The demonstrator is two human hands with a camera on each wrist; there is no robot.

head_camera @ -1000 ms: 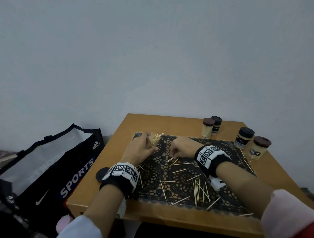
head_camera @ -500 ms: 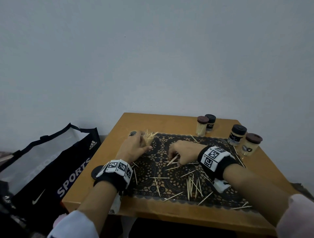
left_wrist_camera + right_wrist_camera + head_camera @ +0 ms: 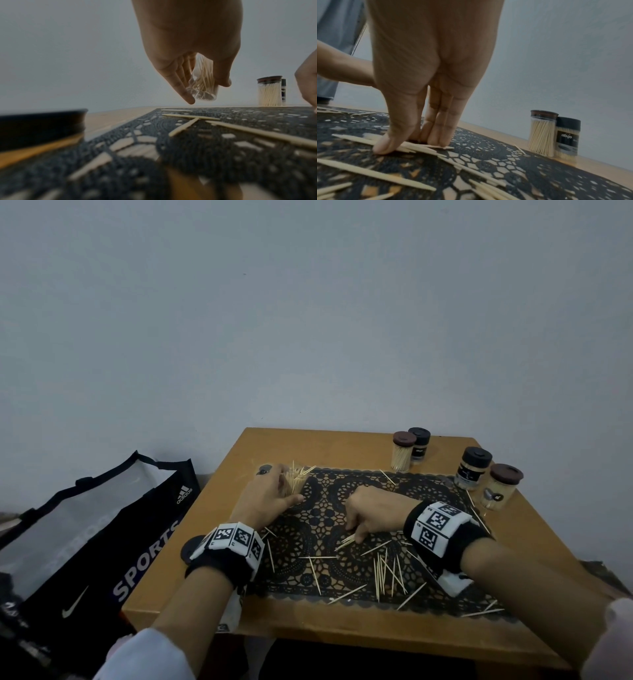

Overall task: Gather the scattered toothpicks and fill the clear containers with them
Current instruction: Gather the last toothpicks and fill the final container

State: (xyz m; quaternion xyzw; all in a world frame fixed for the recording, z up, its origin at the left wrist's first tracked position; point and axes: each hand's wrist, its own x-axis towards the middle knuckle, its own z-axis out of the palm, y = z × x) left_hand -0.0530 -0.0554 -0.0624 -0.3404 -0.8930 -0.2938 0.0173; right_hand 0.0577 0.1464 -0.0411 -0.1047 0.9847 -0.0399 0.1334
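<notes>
My left hand (image 3: 274,494) grips an uncapped clear container (image 3: 295,483) at the mat's far-left corner. It is tilted, and toothpicks bristle out of its mouth. The left wrist view shows the container (image 3: 204,86) held off the table between the thumb and fingers of that hand (image 3: 206,91). My right hand (image 3: 356,537) is at the mat's middle. Its thumb and fingers (image 3: 436,139) pinch a small bunch of toothpicks (image 3: 419,148) lying on the mat. Several loose toothpicks (image 3: 387,573) lie scattered toward the near edge.
A black lace mat (image 3: 329,501) covers the wooden table (image 3: 342,635). Several capped jars of toothpicks stand at the far right (image 3: 402,451) (image 3: 474,467) (image 3: 503,486). A black lid (image 3: 191,549) lies by my left wrist. A sports bag (image 3: 96,542) sits on the floor to the left.
My right hand has slid nearer across the mat and closed its fingertips on a small bunch of toothpicks. The left hand keeps the container in about the same place.
</notes>
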